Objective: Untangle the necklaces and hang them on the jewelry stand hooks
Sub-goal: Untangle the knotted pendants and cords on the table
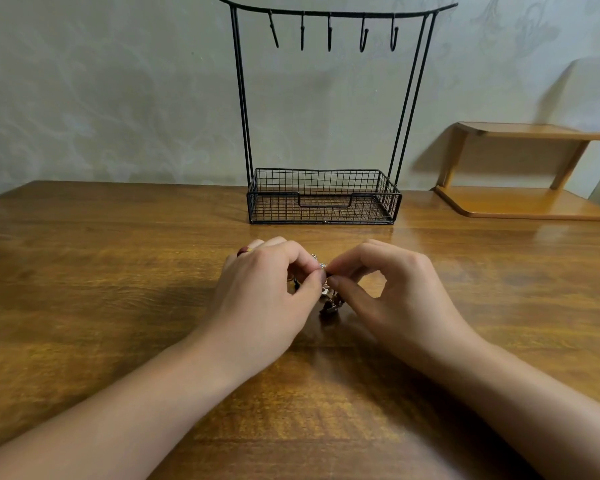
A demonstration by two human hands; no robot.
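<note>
A small tangle of necklaces [329, 303] with dark beads and silvery bits lies on the wooden table between my hands. My left hand [267, 292] pinches part of the tangle between thumb and forefinger. My right hand [388, 289] pinches it from the other side, fingertips almost meeting the left ones. Much of the tangle is hidden under my fingers. A red bead [244, 251] shows beyond my left knuckles. The black wire jewelry stand [326, 109] rises at the back of the table, with several bare hooks [329, 32] on its top bar.
The stand's mesh basket [324, 197] sits at its foot, with nothing visible in it. A small wooden shelf unit [523, 174] stands at the back right against the wall. The wooden table [101, 271] spreads wide to the left and right of my hands.
</note>
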